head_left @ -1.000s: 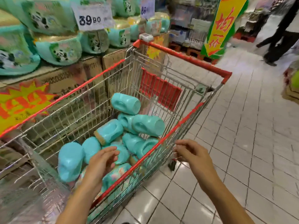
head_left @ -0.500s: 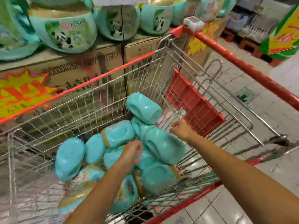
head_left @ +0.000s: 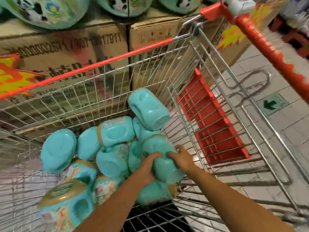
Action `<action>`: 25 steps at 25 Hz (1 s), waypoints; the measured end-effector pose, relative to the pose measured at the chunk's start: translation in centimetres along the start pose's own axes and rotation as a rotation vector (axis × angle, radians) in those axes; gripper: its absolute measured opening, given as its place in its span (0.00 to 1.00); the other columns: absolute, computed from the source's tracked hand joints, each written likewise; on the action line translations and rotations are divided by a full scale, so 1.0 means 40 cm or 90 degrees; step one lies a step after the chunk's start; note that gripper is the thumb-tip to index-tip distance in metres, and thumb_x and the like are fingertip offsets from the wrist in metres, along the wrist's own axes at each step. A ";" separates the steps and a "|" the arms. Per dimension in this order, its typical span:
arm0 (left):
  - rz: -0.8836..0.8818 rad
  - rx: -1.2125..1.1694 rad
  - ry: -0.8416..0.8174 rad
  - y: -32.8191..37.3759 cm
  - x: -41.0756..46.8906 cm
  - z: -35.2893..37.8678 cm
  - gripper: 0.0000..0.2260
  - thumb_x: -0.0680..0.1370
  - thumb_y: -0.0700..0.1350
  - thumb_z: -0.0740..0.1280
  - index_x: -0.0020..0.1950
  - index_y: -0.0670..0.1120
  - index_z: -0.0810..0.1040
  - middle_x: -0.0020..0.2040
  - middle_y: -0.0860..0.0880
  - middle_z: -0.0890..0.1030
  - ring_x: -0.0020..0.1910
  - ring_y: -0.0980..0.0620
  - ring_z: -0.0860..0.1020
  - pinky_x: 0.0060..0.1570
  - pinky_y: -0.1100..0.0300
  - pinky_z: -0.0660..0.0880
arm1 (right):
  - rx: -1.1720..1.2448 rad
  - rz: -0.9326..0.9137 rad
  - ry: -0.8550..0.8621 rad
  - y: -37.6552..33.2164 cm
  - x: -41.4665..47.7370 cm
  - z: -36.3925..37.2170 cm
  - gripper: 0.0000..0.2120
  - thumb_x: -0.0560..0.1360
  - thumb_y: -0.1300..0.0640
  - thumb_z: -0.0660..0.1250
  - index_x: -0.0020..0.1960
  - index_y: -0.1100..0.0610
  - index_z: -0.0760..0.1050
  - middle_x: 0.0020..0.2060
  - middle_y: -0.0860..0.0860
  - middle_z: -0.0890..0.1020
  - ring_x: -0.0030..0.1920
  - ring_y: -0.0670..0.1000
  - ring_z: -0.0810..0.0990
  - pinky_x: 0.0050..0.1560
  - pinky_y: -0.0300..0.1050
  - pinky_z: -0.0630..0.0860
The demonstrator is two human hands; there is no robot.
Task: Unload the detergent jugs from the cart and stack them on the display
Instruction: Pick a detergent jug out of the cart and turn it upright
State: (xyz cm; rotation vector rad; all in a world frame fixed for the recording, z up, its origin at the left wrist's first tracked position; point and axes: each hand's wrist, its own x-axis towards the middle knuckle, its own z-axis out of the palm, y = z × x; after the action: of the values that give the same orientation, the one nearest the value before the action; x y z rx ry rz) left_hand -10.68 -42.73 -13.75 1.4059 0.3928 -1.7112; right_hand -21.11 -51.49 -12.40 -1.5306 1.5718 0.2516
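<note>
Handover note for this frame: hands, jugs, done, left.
Left hand: grips a teal jug on its left side.
Right hand: grips the same jug on its right side.
Jug lies atop the pile of jugs in the cart; display jugs sit on cardboard boxes beyond it.
Done: two-handed grasp.
Left: lift this jug onto the display, then clear the pile.

Noted: left hand (head_left: 147,168) and right hand (head_left: 182,158), both bare. Left forearm (head_left: 108,210) and right forearm (head_left: 234,203) likewise bare down to lower frame edge. Finger detail lost to blur.
</note>
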 end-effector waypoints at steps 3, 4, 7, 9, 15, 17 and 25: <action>0.033 -0.049 0.033 -0.020 0.011 -0.003 0.08 0.74 0.41 0.67 0.51 0.50 0.75 0.40 0.46 0.81 0.39 0.46 0.79 0.38 0.54 0.77 | -0.035 -0.036 -0.018 0.003 0.002 -0.014 0.40 0.57 0.36 0.64 0.66 0.52 0.70 0.60 0.57 0.77 0.61 0.61 0.74 0.63 0.55 0.70; 0.049 -0.066 0.037 -0.031 0.008 -0.010 0.09 0.73 0.40 0.67 0.51 0.50 0.75 0.41 0.47 0.82 0.40 0.46 0.79 0.38 0.54 0.77 | -0.049 -0.048 -0.035 0.002 0.000 -0.020 0.41 0.56 0.35 0.66 0.66 0.52 0.70 0.61 0.56 0.76 0.60 0.60 0.74 0.63 0.55 0.71; 0.091 -0.101 0.026 -0.048 -0.030 -0.038 0.17 0.66 0.40 0.68 0.54 0.49 0.77 0.42 0.46 0.84 0.41 0.46 0.81 0.36 0.56 0.77 | 0.027 -0.080 -0.114 -0.006 -0.021 -0.029 0.47 0.52 0.38 0.74 0.67 0.54 0.67 0.61 0.56 0.76 0.60 0.58 0.76 0.61 0.56 0.74; 0.133 -0.110 0.006 -0.030 -0.065 -0.058 0.15 0.69 0.37 0.64 0.55 0.44 0.78 0.37 0.47 0.85 0.34 0.49 0.83 0.29 0.60 0.77 | 0.074 -0.104 -0.156 -0.036 -0.047 -0.037 0.51 0.50 0.39 0.77 0.69 0.53 0.63 0.64 0.56 0.72 0.64 0.57 0.72 0.64 0.56 0.72; 0.364 -0.138 -0.078 0.041 -0.239 -0.101 0.14 0.64 0.34 0.62 0.49 0.35 0.76 0.31 0.44 0.83 0.27 0.51 0.81 0.23 0.66 0.74 | 0.337 -0.284 -0.193 -0.110 -0.164 -0.123 0.36 0.54 0.44 0.79 0.59 0.45 0.71 0.48 0.42 0.84 0.49 0.43 0.83 0.43 0.36 0.79; 0.408 -0.166 -0.093 0.035 -0.281 -0.115 0.24 0.57 0.36 0.64 0.52 0.32 0.77 0.39 0.39 0.82 0.33 0.46 0.81 0.28 0.63 0.77 | 0.381 -0.331 -0.210 -0.122 -0.207 -0.123 0.38 0.56 0.45 0.79 0.62 0.49 0.70 0.50 0.44 0.85 0.50 0.46 0.84 0.45 0.40 0.81; 0.660 0.014 0.007 0.035 -0.412 -0.137 0.40 0.57 0.40 0.68 0.71 0.48 0.70 0.56 0.48 0.84 0.52 0.50 0.83 0.40 0.60 0.79 | 0.199 -0.492 -0.162 -0.179 -0.319 -0.091 0.57 0.53 0.33 0.78 0.75 0.43 0.54 0.68 0.45 0.71 0.67 0.48 0.72 0.66 0.54 0.72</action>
State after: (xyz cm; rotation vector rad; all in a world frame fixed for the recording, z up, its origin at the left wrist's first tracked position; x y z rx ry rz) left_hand -6.25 -32.85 -0.11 1.2798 -0.3273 -0.8458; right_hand -18.61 -46.63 1.64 -1.6537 0.7000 -0.2210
